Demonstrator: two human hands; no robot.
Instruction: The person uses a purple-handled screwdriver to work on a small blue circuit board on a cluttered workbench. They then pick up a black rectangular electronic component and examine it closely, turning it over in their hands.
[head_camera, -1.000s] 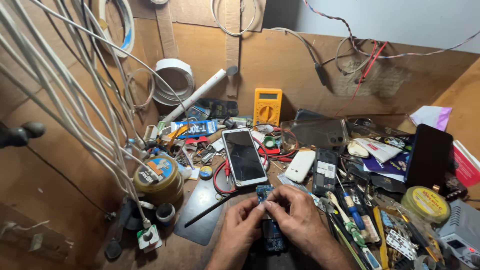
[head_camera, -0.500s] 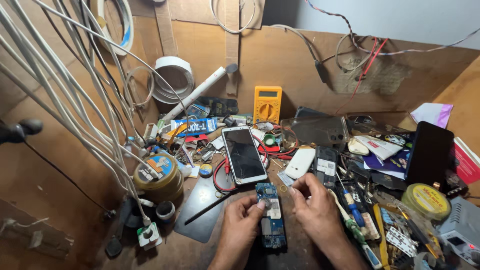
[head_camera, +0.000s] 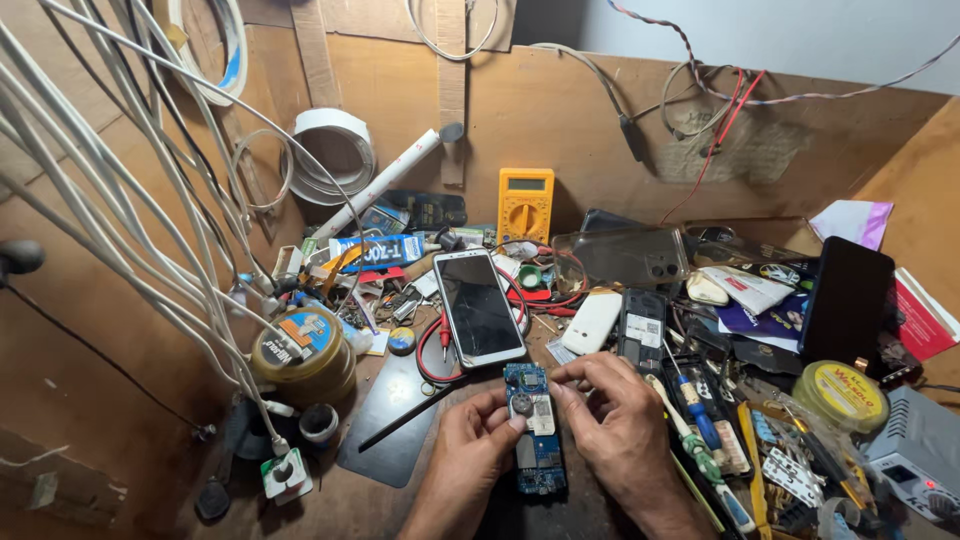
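You sit at a wooden desk (head_camera: 620, 150) with brown board walls behind it and on both sides. White cables (head_camera: 120, 200) hang down the left wall, and a roll of white tape (head_camera: 335, 150) leans in the back left corner. The desk is full of small tools and parts.

A yellow meter (head_camera: 525, 203) stands at the back middle. A round gold tin (head_camera: 303, 352) with a blue and orange label sits near the left edge. A round yellow tin (head_camera: 842, 392) sits near the right edge, beside a grey box (head_camera: 920, 455). A white phone (head_camera: 480, 307) with a dark screen lies in the middle, with a black plate (head_camera: 395, 420) to its front left.

The blue circuit board (head_camera: 535, 430) lies at the front edge, between your hands. Your left hand (head_camera: 465, 465) pinches its left side with thumb and finger. Your right hand (head_camera: 615, 425) pinches its top right side with the fingertips.
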